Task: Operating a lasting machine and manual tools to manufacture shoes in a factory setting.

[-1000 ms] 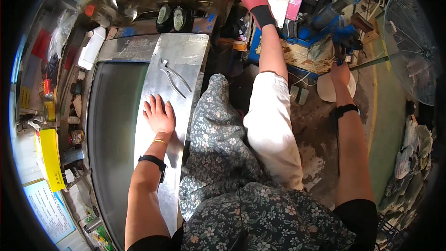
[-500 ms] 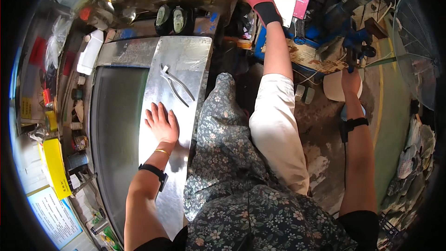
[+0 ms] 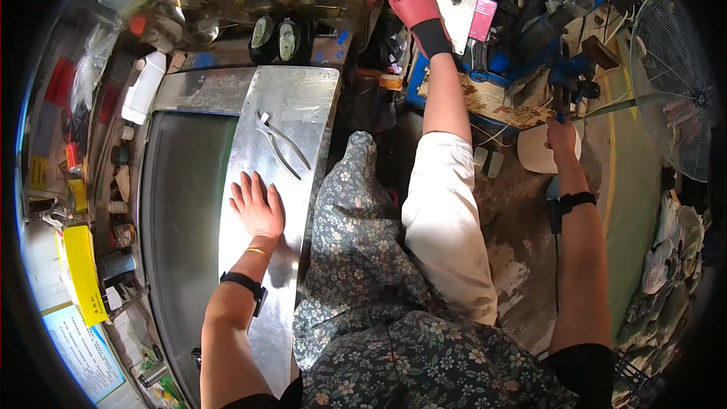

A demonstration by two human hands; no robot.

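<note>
one pair of steel pliers (image 3: 278, 149) lies on the metal plate (image 3: 307, 95) just beyond the nearer left hand (image 3: 261, 214), handles slanting back rightward; that hand's fingers spread flat, empty. right hand (image 3: 561, 138) curled, hold unclear.

Yellow box (image 3: 83, 273): bears a short row of dark characters near the lower end, too small to read.
White sheet with blue edge (image 3: 82, 348): filled with lines of small print, not legible.
Pink card (image 3: 482, 19): shows faint pale marks, too blurred to make out.
Readable text on all three: none.
</note>
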